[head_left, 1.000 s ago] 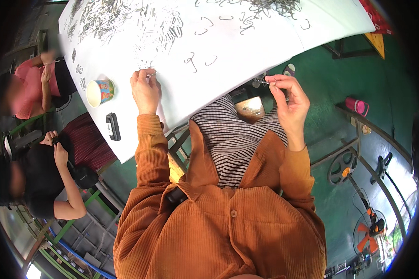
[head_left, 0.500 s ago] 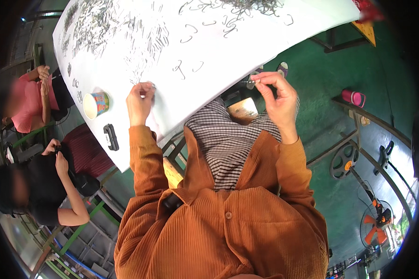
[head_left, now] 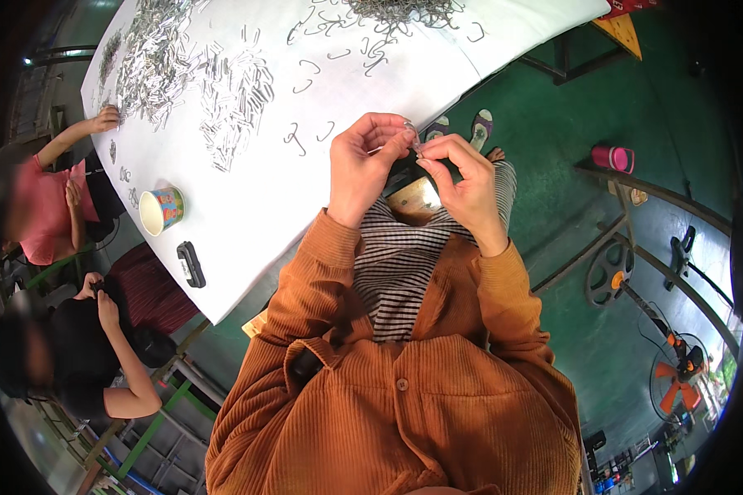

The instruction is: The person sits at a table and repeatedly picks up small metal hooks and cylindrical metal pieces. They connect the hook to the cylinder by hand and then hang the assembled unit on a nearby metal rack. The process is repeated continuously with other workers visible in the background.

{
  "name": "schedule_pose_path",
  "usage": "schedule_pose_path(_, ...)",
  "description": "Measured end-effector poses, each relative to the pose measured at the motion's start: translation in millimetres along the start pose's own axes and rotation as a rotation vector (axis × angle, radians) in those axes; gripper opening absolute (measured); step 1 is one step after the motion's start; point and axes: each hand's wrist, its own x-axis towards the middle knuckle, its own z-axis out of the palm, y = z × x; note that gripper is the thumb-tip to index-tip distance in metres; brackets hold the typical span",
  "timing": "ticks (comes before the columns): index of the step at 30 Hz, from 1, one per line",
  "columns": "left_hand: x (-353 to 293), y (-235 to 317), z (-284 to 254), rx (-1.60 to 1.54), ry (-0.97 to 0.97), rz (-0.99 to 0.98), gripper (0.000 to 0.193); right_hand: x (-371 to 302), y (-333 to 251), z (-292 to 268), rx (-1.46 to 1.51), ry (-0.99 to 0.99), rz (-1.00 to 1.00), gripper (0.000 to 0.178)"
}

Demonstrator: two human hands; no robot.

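Note:
My left hand (head_left: pixel 365 167) and my right hand (head_left: pixel 468 183) meet just off the table's near edge, above my lap. Their fingertips are pinched together around a small, thin metal piece (head_left: pixel 414 139). Its exact shape is mostly covered by the fingers, and whether it is one piece or two joined cannot be told. On the white table (head_left: pixel 256 210) lie a heap of slim silvery strips (head_left: pixel 233 103) and, farther right, a dark tangle of curved wire hooks (head_left: pixel 404 10). A few loose hooks (head_left: pixel 295 139) rest nearer to my left hand.
A colourful paper cup (head_left: pixel 163 209) and a black stapler-like object (head_left: pixel 191 264) stand near the table's left edge. Two people sit at the left; one's hand (head_left: pixel 105 119) reaches onto the table. A pink bottle (head_left: pixel 613 158) and an orange-bladed fan (head_left: pixel 679 388) are at the right.
My left hand has left the table by the strips and moved right to meet my right hand, which has come slightly left. The co-worker in pink has stretched a hand to the table.

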Motion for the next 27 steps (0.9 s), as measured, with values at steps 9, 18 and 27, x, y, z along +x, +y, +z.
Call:
schedule_pose_path(9,-13.2,1.1,2.2,0.180,-0.020,0.038,0.014,-5.2,8.9,4.5,-0.032,0.028,0.026,0.009)
schedule_pose_path(18,-6.6,-24.8,-1.9,0.444,-0.088,0.409,0.012,-11.1,9.0,-5.9,-0.132,0.047,0.090,0.013)
schedule_pose_path(27,17.2,-46.7,-22.7,0.511,-0.254,0.561,0.013,76.2,-26.7,19.1,-0.217,-0.046,-0.017,0.011)
